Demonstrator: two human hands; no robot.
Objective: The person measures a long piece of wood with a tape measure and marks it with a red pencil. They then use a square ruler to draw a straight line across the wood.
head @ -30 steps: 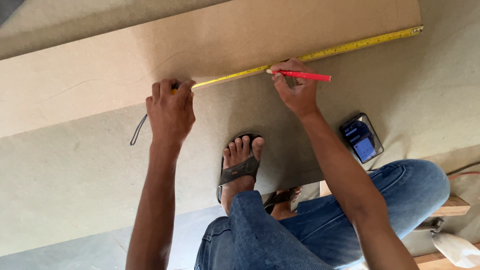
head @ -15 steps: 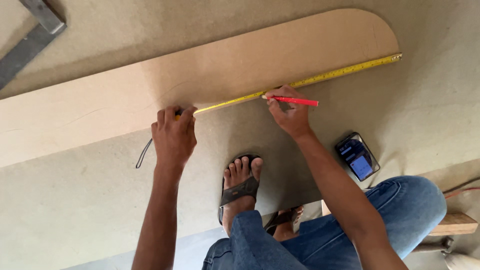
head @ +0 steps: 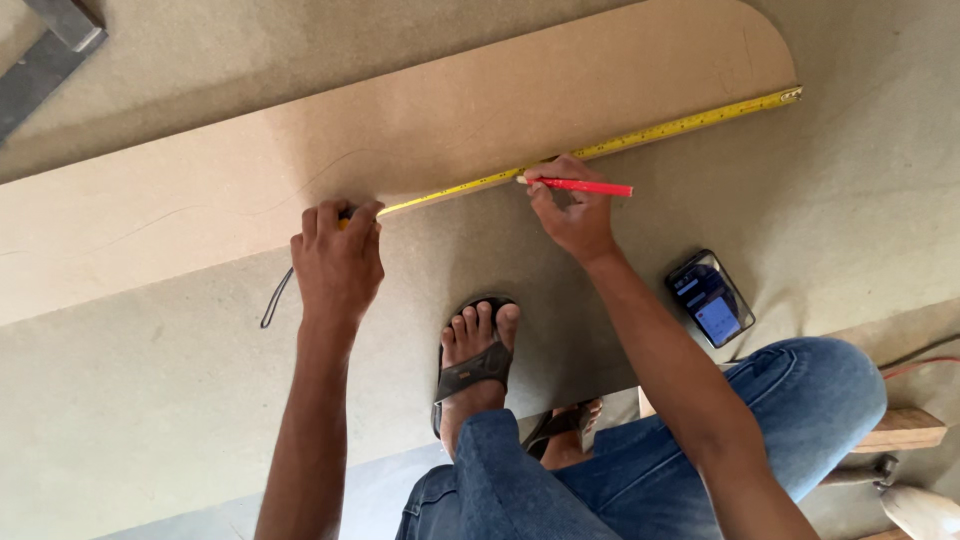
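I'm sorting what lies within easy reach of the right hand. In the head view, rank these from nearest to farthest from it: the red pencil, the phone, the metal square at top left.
1. Red pencil: held in the right hand, at the tape measure.
2. Phone: on the board, toward the lower right of the hand.
3. Metal square: far top-left corner.

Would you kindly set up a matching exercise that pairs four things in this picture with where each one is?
Things:
1. red pencil
2. yellow tape measure
3. phone
4. loop cord

Places:
A. lying on the board beside the bent knee
B. stretched along the lower edge of the lighter board
C. held in the right hand
D. trailing out from under the left hand

Pairs: 1-C, 2-B, 3-A, 4-D
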